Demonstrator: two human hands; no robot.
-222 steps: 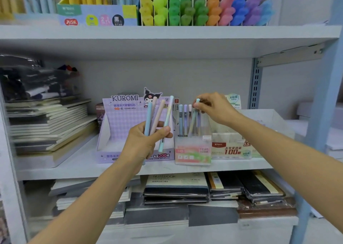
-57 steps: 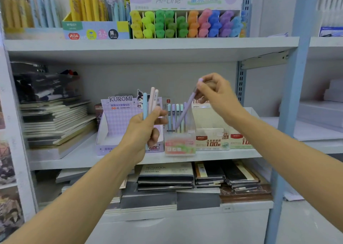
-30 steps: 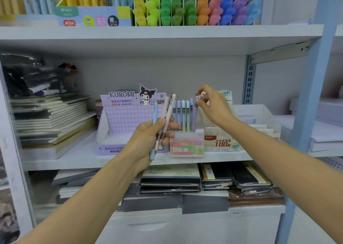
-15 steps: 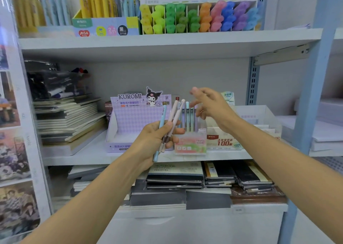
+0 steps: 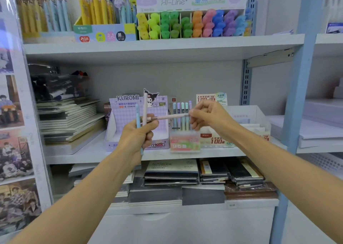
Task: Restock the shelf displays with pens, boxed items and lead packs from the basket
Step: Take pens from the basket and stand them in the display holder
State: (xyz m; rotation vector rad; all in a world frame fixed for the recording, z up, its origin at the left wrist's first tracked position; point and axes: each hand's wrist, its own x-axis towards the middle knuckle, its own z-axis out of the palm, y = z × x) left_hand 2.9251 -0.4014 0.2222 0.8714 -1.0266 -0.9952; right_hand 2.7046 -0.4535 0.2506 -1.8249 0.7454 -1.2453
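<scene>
Pale pink pen (image 5: 170,116) lies level in my right hand (image 5: 206,116)'s pinch; blue pen (image 5: 137,115) and second pink pen (image 5: 145,106) stand upright in my left hand (image 5: 137,137), before the clear display box (image 5: 184,142).

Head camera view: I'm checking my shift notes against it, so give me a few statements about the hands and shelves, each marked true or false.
1. The right hand pinches one end of a pink pen that lies roughly level. True.
2. The left hand holds nothing. False: it grips a blue pen and a second pink pen, both upright.
3. The clear pen holder stands just right of the purple display box. True.
4. The highlighters sit on the lowest shelf. False: they stand on the top shelf.
5. Notebooks are stacked on the shelf below the clear pen holder. True.
</scene>
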